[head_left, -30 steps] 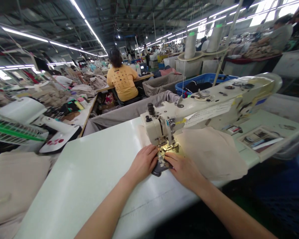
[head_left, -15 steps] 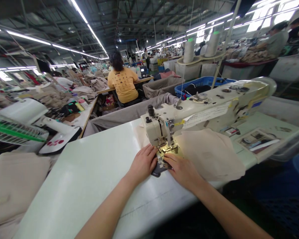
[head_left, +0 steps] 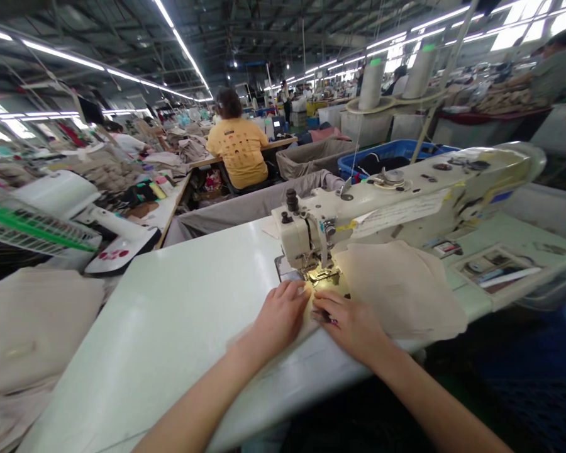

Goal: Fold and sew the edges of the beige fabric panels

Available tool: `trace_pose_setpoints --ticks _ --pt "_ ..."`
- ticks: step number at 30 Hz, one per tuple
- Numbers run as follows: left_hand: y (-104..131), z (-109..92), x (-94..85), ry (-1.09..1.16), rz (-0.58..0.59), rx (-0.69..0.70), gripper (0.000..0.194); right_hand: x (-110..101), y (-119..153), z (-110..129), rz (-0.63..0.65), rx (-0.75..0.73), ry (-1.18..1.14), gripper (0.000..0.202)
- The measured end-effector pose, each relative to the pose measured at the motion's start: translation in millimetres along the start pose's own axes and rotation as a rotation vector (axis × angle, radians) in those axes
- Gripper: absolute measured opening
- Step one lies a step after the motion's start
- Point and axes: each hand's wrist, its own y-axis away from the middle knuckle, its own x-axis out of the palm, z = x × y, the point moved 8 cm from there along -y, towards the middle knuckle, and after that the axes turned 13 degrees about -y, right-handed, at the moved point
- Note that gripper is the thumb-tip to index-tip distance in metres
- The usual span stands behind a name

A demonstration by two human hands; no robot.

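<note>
The sewing machine (head_left: 306, 242) stands over the table, its lamp lighting the metal plate (head_left: 332, 283) under the needle. Just in front of the presser foot, my left hand (head_left: 283, 314) has its fingers bent together on a beige cloth piece (head_left: 306, 327). Part of that cloth lies hidden beneath the hand. Close beside it, my right hand (head_left: 356, 324) is closed, fingertips at the cloth's edge. A small dark metal thing (head_left: 321, 316) shows under its fingers, too covered to name. A stack of beige cloth pieces (head_left: 396, 289) lies right of the needle.
The pale table (head_left: 183, 308) extends left. More beige cloth (head_left: 33, 327) is piled at the far left, below a white fan (head_left: 61, 201). Thread cones (head_left: 371, 85) stand behind the machine, near a blue basket (head_left: 387, 157). A person in a yellow shirt (head_left: 238, 151) sits ahead.
Beige cloth now lies under my hands, where a dark patterned surface showed before. My left hand has shifted slightly right and toward me. The whole view has turned a little left.
</note>
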Motion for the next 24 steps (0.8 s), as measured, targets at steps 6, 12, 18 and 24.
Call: trace_pose_setpoints --ticks 6,12,18,24 --pt "-3 5 4.1 -0.025 -0.044 0.036 0.037 8 1 -2 0.062 0.028 0.072 0.024" --pt "-5 13 0.1 0.010 -0.108 0.097 0.035 10 -2 0 0.062 0.041 0.113 0.029" --pt "-5 15 -0.3 0.029 -0.119 0.108 0.034 13 0 0 0.043 0.064 0.155 0.029" --pt "-5 16 1.2 0.026 -0.100 0.115 0.034 13 0 2 0.023 0.063 0.124 0.030"
